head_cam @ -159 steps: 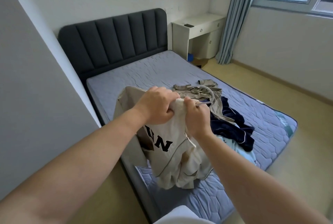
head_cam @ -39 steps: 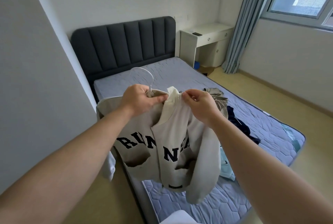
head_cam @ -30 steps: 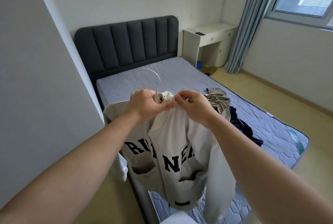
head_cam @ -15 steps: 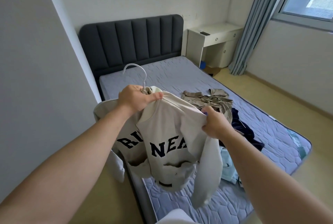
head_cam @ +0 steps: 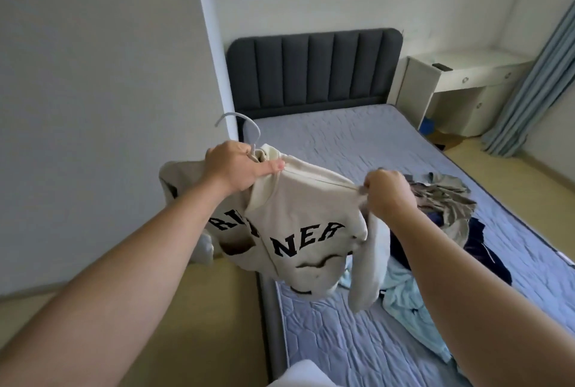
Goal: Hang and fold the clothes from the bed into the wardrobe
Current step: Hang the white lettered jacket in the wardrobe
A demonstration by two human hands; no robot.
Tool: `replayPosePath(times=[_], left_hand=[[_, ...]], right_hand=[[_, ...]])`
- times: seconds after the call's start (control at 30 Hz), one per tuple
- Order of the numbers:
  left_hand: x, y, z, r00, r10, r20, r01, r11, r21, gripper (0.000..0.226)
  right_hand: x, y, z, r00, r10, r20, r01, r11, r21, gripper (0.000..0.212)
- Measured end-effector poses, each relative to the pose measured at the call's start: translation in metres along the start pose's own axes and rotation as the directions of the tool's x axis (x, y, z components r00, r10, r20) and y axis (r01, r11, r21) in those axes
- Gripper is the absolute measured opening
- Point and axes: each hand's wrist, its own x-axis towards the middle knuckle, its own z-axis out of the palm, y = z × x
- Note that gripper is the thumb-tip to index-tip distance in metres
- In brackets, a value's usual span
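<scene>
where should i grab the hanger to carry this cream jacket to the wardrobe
Take the hanger at the neck just under its hook, coming from above, where the left hand grips it at the collar. The hook stands free there; the cream jacket covers the arms, so a grip there would likely slip.

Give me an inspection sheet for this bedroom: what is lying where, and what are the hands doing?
Surface: bed, grey quilted mattress.
Job's things: cream sweatshirt held in the air on a white hanger, one sleeve dangling.
Clutter: khaki garment, navy garment and light blue garment heaped on the mattress.
Hands: left hand grips the hanger's neck at the collar; right hand pinches the sweatshirt's shoulder.
Cables: nothing seen.
Surroundings: dark headboard, white desk, blue curtain.
</scene>
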Motion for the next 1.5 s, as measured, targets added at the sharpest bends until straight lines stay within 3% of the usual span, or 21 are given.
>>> replayPosePath(times=[0.07, 0.1, 0.17, 0.23, 0.27, 0.33, 0.43, 0.6, 0.7, 0.8, 0.9, 1.03, 1.17, 1.27, 1.33, 1.43, 1.5], left_hand=[[-0.011, -0.008, -0.015, 0.995, -0.072, -0.067, 0.073, 0.997, 0.006, 0.071], [-0.017, -0.011, -0.022, 0.990, -0.110, -0.091, 0.112, 0.994, 0.016, 0.071], [-0.033, -0.019, -0.033, 0.979, -0.171, -0.110, 0.173, 0.985, 0.017, 0.071], [-0.050, -0.029, -0.043, 0.965, -0.228, -0.133, 0.229, 0.973, -0.011, 0.073], [-0.060, -0.033, -0.048, 0.954, -0.259, -0.152, 0.259, 0.966, -0.017, 0.074], [-0.080, -0.042, -0.061, 0.925, -0.326, -0.196, 0.329, 0.944, -0.017, 0.075], [-0.114, -0.060, -0.081, 0.873, -0.427, -0.235, 0.426, 0.903, -0.057, 0.070], [-0.166, -0.095, -0.115, 0.789, -0.531, -0.309, 0.521, 0.845, -0.121, 0.071], [-0.199, -0.125, -0.136, 0.741, -0.587, -0.326, 0.560, 0.808, -0.182, 0.069], [-0.228, -0.161, -0.159, 0.698, -0.637, -0.327, 0.580, 0.771, -0.262, 0.068], [-0.252, -0.197, -0.186, 0.663, -0.678, -0.319, 0.604, 0.735, -0.308, 0.078], [-0.283, -0.251, -0.230, 0.653, -0.693, -0.306, 0.630, 0.721, -0.288, 0.054], [-0.326, -0.309, -0.289, 0.708, -0.636, -0.308, 0.594, 0.772, -0.228, 0.049], [-0.365, -0.344, -0.335, 0.690, -0.608, -0.392, 0.599, 0.784, -0.163, 0.054], [-0.394, -0.371, -0.364, 0.642, -0.612, -0.461, 0.640, 0.759, -0.117, 0.054], [-0.435, -0.413, -0.402, 0.485, -0.662, -0.572, 0.757, 0.645, -0.105, 0.063], [-0.452, -0.439, -0.420, 0.426, -0.660, -0.619, 0.816, 0.576, -0.054, 0.065]], right_hand=[[-0.001, -0.012, 0.008, 0.991, -0.098, 0.087, 0.089, 0.992, 0.093, 0.034], [-0.004, -0.021, 0.010, 0.984, -0.149, 0.094, 0.124, 0.965, 0.231, 0.038], [-0.011, -0.047, 0.009, 0.971, -0.231, 0.056, 0.163, 0.820, 0.548, 0.038], [-0.024, -0.079, 0.006, 0.930, -0.364, 0.048, 0.222, 0.662, 0.716, 0.022], [-0.033, -0.094, 0.006, 0.883, -0.467, 0.043, 0.302, 0.635, 0.711, 0.012], [-0.051, -0.118, 0.013, 0.771, -0.637, -0.019, 0.516, 0.606, 0.605, 0.019], [-0.072, -0.147, 0.031, 0.641, -0.741, -0.200, 0.698, 0.454, 0.553, 0.019], [-0.105, -0.202, 0.038, 0.726, -0.687, -0.027, 0.474, 0.471, 0.744, 0.017], [-0.134, -0.238, 0.045, 0.653, -0.754, -0.076, 0.587, 0.440, 0.680, 0.020], [-0.159, -0.279, 0.053, 0.597, -0.802, -0.033, 0.636, 0.448, 0.628, 0.028], [-0.188, -0.332, 0.061, 0.529, -0.848, -0.042, 0.682, 0.395, 0.615, 0.033], [-0.239, -0.417, 0.081, 0.367, -0.924, -0.110, 0.832, 0.273, 0.484, 0.027], [-0.282, -0.493, 0.098, 0.355, -0.893, -0.276, 0.870, 0.208, 0.447, 0.020], [-0.309, -0.545, 0.104, 0.339, -0.856, -0.391, 0.891, 0.159, 0.425, 0.011], [-0.318, -0.583, 0.106, 0.325, -0.848, -0.418, 0.896, 0.136, 0.423, 0.012], [-0.322, -0.642, 0.111, 0.313, -0.861, -0.401, 0.878, 0.101, 0.468, 0.016], [-0.330, -0.679, 0.116, 0.264, -0.880, -0.395, 0.869, 0.039, 0.494, 0.015]])
